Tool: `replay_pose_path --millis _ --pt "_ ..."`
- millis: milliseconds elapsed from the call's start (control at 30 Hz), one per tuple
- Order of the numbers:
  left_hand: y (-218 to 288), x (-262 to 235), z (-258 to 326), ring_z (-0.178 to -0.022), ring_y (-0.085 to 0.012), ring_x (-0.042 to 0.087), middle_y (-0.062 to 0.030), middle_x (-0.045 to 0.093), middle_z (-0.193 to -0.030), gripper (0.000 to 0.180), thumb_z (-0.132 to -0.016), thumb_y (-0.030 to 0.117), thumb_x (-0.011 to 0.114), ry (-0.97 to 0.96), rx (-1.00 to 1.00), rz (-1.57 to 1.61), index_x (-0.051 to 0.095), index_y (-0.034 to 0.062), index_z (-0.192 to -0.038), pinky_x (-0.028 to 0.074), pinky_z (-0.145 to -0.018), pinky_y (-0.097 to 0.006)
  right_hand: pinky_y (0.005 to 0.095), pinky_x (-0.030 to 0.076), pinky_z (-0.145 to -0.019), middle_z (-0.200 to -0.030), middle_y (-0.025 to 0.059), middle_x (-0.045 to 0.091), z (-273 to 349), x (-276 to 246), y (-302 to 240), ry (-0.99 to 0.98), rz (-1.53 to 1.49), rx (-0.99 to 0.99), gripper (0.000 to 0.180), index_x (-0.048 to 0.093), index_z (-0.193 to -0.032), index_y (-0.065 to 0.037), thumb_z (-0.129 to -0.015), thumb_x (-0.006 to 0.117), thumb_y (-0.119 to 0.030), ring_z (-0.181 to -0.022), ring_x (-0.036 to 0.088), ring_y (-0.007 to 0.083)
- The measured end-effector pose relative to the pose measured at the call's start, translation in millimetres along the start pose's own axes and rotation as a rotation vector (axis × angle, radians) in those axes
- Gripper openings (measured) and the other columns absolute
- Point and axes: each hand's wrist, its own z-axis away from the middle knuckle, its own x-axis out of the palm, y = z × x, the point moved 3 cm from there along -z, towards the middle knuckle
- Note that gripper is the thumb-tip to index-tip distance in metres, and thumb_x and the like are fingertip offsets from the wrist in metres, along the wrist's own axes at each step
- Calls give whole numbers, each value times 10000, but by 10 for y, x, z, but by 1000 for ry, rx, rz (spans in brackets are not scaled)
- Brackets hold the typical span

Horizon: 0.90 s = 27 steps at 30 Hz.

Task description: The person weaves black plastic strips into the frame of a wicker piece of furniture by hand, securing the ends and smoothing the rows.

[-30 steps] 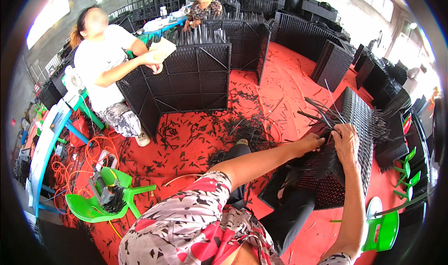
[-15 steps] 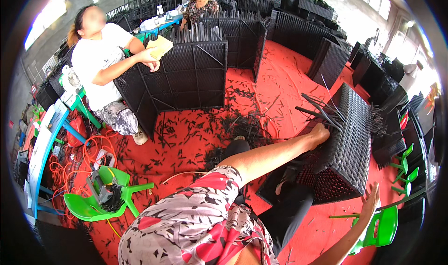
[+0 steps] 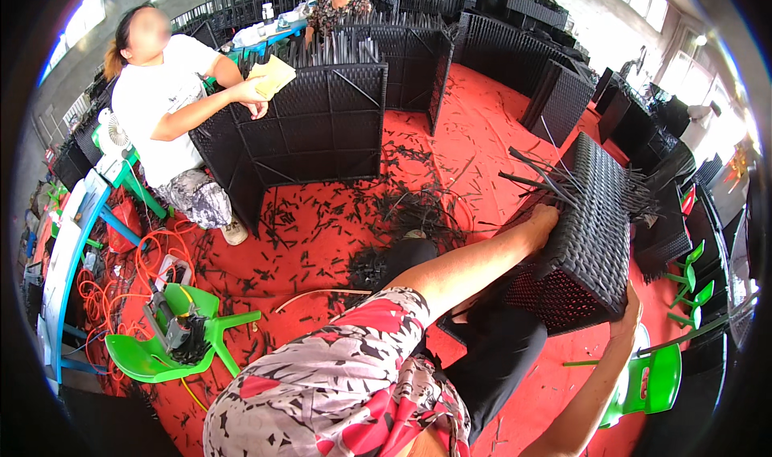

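Note:
A black woven wicker furniture panel (image 3: 583,232) stands tilted in front of me on the right, loose strands sticking out of its far end. My left hand (image 3: 545,225) is closed at its left side, near several dark strips (image 3: 537,179) that jut out there; its fingertips are partly hidden. Against the panel's near right corner lies my right hand (image 3: 630,308), fingers wrapped up along the edge. My dark-trousered leg is close beneath the woven piece.
A green stool (image 3: 153,352) with a tool on it lies at the left, beside orange hoses (image 3: 133,276). Another green chair (image 3: 655,389) is at the right. Black strip scraps litter the red floor covering (image 3: 297,256). A person in white (image 3: 165,87) holds yellow sheets beside large wicker panels.
My right hand, spread and apart from the panel before, has moved up and taken hold of its near right corner. My left hand stays at the left side. The view has shifted slightly.

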Motion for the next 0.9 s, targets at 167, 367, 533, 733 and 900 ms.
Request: replay_pose_path --millis 167,367,533,733,900 --pt "-68 163 -125 -793 -319 647 -217 642 -971 338 -806 66 479 -55 -14 123 582 -99 -1083 492 -657 -443 325 497 -761 -950 80 660 -148 -201 -106 32 148 -56 284 639 -987 -7 -904 564 -269 -804 629 196" --pt "0 127 42 -777 -332 634 -231 619 -902 331 -776 52 476 -72 26 172 578 -128 -1035 474 -634 -453 334 502 -832 -1088 93 643 2 375 -238 169 462 18 594 583 -1156 3 -909 515 -532 -930 633 188" --pt "237 291 450 -818 -343 625 -249 603 -955 351 -780 38 430 64 46 -48 542 -135 -1065 471 -674 -465 309 513 -773 -1014 54 648 7 421 -295 116 458 101 547 571 -1180 -15 -885 592 -476 -843 635 160" --pt "46 274 305 -679 -285 606 -192 619 -859 302 -837 81 387 -1 5 9 579 -69 -1017 480 -617 -435 302 513 -773 -1020 54 645 18 199 -220 82 404 66 549 565 -1188 -14 -843 670 -428 -836 636 155" --pt "13 105 282 -576 -278 589 -148 634 -753 342 -894 162 323 -96 -67 160 613 -13 -938 481 -566 -424 302 513 -771 -1013 67 637 119 406 -157 42 386 13 563 550 -1197 -10 -824 698 -404 -847 632 151"
